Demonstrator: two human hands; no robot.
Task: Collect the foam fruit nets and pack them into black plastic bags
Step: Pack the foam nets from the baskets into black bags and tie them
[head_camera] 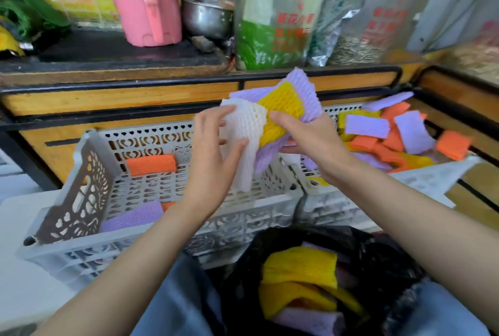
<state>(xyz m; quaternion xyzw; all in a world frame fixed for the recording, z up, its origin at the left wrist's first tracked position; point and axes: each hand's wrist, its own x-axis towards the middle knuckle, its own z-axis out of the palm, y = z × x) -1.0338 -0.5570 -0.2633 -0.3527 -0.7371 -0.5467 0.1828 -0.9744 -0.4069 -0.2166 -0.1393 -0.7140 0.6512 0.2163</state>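
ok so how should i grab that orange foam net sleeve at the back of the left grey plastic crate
Pinch the upper long edge of the orange foam net sleeve, coming down from above. It seems to lean on the back wall of the grey plastic crate, so that edge stands free.

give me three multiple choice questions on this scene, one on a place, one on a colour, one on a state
1. Where is the black bag? A on the shelf; B low in front, below both hands; C inside the left crate.
2. What colour is the net that the left hand holds? A white; B orange; C green.
3. What is the right hand doing? A hanging empty; B gripping a stack of nets; C pressing on a crate.
Key: B, it gapes at the bottom edge with yellow nets inside; A, white mesh in its grasp; B, its thumb lies over yellow and purple nets.
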